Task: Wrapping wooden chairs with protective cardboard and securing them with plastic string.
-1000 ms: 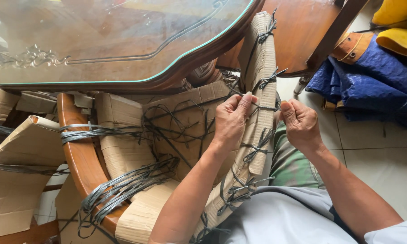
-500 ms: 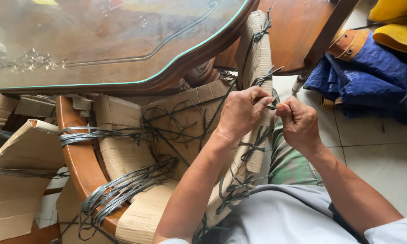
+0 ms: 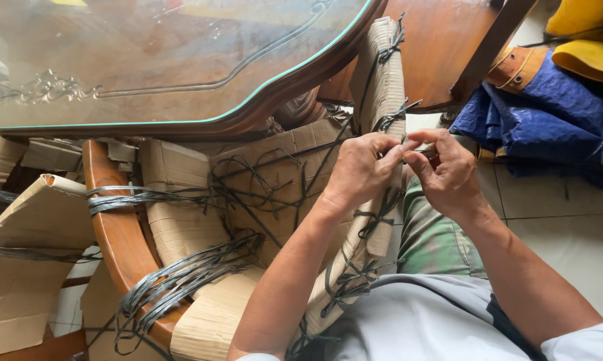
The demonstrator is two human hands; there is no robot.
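head view — hands have met at a knot
left hand (image 3: pixel 361 170) and right hand (image 3: pixel 448 174) now pinch the cord (image 3: pixel 396 119) on the wrapped leg (image 3: pixel 381 80) — closer than before.

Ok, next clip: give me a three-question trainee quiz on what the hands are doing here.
1. True or false: the left hand and right hand meet at a cardboard-wrapped chair leg.
2. What binds the cardboard? A) dark cord B) clear tape C) metal clips
3. What lies on the floor to the right?

Key: 1 true; 2 A; 3 a blue tarp.
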